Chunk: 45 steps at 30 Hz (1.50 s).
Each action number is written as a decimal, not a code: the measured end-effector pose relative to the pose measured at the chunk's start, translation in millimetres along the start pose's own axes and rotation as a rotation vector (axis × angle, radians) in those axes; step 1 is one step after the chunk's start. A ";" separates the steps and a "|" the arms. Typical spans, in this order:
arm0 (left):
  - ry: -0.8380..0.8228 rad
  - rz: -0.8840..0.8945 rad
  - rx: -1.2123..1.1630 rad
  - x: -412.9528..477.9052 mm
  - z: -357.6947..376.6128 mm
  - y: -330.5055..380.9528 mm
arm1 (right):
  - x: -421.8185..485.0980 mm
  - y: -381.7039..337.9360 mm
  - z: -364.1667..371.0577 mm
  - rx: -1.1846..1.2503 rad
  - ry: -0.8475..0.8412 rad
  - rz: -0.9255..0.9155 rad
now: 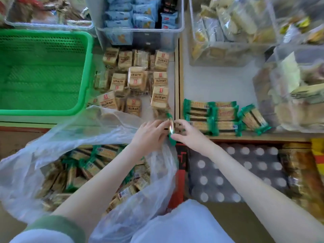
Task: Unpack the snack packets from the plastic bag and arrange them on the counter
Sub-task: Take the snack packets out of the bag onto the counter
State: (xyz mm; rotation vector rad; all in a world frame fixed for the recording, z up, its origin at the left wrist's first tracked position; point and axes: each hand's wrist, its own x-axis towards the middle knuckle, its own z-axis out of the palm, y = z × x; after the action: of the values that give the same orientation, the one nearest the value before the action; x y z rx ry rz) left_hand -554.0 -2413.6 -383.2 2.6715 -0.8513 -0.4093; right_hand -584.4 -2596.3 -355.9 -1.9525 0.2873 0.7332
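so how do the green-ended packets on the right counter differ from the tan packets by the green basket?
Shape: green-ended packets long and slim, tan packets squarer. Colour: green-ended packets have green sealed ends, tan packets beige with red logo. Both lie on the counter.

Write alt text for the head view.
The left hand and right hand hold one green-ended snack packet at the counter edge, beside matching packets already laid out. An open plastic bag below holds many more; a green basket sits far left.
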 end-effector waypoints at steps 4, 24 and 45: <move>-0.099 -0.064 -0.023 1.2 2.5 1.8 | 5.7 5.0 24.0 0.251 -0.053 0.041; 0.024 0.148 0.029 74.3 8.7 62.3 | 12.0 58.8 -148.9 -0.631 0.557 -0.156; 0.353 0.063 0.018 -21.1 -31.6 -29.9 | -14.4 -24.9 41.7 -0.617 0.574 -0.803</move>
State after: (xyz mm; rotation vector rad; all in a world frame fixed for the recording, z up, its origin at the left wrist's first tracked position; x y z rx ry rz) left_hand -544.0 -2371.5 -361.8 2.6112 -0.8275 0.0850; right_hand -599.0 -2549.7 -342.7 -2.5561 -0.4344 -0.3220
